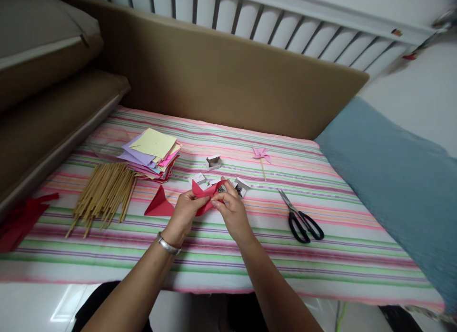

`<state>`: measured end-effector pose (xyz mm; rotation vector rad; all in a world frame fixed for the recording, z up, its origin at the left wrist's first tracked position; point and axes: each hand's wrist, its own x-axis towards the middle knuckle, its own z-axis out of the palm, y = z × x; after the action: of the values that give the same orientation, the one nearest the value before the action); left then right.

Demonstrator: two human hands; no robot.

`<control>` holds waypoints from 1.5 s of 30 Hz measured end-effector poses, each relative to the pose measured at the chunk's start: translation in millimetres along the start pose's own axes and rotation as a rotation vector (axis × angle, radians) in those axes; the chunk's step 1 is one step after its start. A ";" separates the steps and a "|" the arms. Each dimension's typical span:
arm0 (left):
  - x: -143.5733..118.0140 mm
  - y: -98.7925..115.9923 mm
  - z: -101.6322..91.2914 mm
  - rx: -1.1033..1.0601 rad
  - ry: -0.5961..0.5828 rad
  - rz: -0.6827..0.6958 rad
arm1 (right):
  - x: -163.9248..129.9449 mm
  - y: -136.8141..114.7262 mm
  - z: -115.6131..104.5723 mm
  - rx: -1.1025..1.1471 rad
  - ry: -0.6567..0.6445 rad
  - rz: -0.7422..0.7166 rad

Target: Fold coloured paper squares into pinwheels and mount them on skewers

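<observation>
Both hands (210,209) pinch red paper (203,195), seemingly folded, beside scissors (302,218)

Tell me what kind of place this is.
Probably a bedroom at home, used for paper craft: a bed with a striped sheet, cushions and a slatted headboard; both hands fold red paper.

Left hand (184,209) and right hand (232,209) together, fingertips pinched, forearms converging.
</observation>
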<state>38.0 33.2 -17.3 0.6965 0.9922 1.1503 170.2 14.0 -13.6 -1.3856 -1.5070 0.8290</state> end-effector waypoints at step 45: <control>-2.6 3.5 -2.4 -0.053 -0.180 -0.059 | 1.7 -6.8 -2.8 0.269 0.069 0.136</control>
<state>34.1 31.6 -14.5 0.7101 0.8223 1.0395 170.3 14.4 -6.1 -1.3109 -1.2086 1.0182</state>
